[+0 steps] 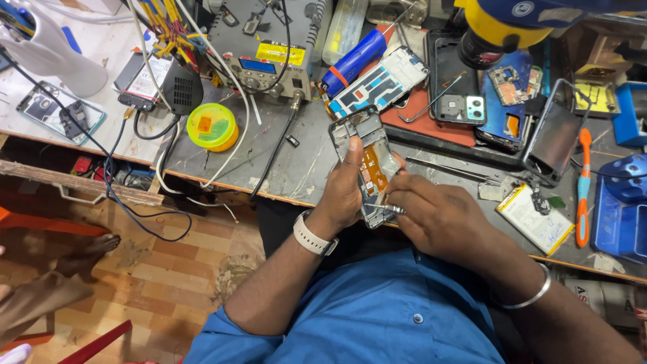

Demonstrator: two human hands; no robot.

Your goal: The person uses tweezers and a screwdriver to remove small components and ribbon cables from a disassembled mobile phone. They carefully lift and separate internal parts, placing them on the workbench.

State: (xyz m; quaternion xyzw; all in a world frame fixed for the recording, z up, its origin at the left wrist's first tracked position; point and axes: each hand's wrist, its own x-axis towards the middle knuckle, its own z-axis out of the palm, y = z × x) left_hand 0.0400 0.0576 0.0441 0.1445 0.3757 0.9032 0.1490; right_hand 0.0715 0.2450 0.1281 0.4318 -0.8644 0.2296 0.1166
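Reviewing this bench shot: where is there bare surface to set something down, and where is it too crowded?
The clearest bare patch is the grey benchtop between the yellow-green round container and the opened phone frame held by the left hand, crossed only by cables. The right hand works at the frame's lower end. Right of it, tweezers, battery and phone parts crowd the bench.

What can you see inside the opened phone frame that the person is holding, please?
Inside the phone frame an orange flex strip runs down the middle over grey metal. The left hand and right hand cover its lower end.

Head-worn view, steeply down, close.
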